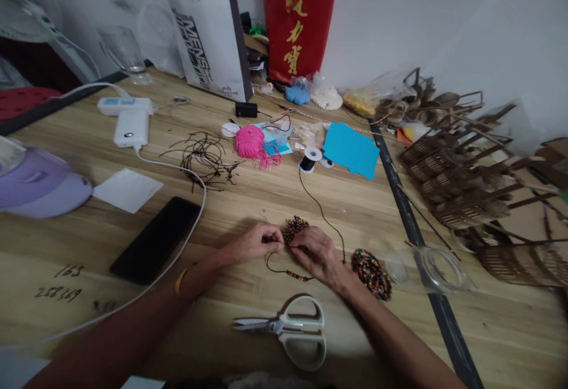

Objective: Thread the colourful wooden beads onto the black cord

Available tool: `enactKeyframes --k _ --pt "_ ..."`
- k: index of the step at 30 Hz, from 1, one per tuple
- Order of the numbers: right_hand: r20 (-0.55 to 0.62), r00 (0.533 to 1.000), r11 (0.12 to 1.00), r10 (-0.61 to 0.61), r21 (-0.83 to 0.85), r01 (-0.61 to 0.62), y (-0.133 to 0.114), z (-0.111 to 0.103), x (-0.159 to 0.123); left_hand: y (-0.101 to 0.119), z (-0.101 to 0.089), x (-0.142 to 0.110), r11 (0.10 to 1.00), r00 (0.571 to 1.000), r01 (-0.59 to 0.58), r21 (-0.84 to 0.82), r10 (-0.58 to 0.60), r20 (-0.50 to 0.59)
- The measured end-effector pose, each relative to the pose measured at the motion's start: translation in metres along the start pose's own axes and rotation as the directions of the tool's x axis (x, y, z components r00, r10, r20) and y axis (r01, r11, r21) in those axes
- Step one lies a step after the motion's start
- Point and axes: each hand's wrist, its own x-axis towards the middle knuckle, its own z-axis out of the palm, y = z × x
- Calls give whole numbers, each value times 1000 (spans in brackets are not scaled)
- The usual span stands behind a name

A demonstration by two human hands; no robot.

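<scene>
My left hand (257,241) pinches a thin black cord (271,268) between thumb and fingertips. Close beside it, my right hand (317,253) is closed with its fingertips together at the same cord; the exact grip is too small to make out. Below the hands the cord hangs in a loop carrying a short row of coloured beads (297,276). A pile of loose multicoloured beads (293,227) lies just behind the fingertips, partly hidden by my right hand. Nearer to me rest scissors (276,325) with pale handles. Right of my right wrist sits a coiled beaded strand (371,275).
A spool of black cord (307,163) trails its line toward my right wrist. Behind are pink yarn (249,142), blue sheets (351,149) and tangled black cords (206,158). A phone (155,240) and white cable (195,217) lie left; woven baskets (461,194) stand right.
</scene>
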Motion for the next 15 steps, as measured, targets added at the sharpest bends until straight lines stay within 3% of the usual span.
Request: enactKeyframes --k 7,15 --pt "-109 988 983 105 165 -86 -3 13 -3 0 0 -1 999 999 -37 19 37 -2" --pt "-107 990 982 96 175 -77 -1 14 -3 4 -1 -4 998 998 -61 30 60 8"
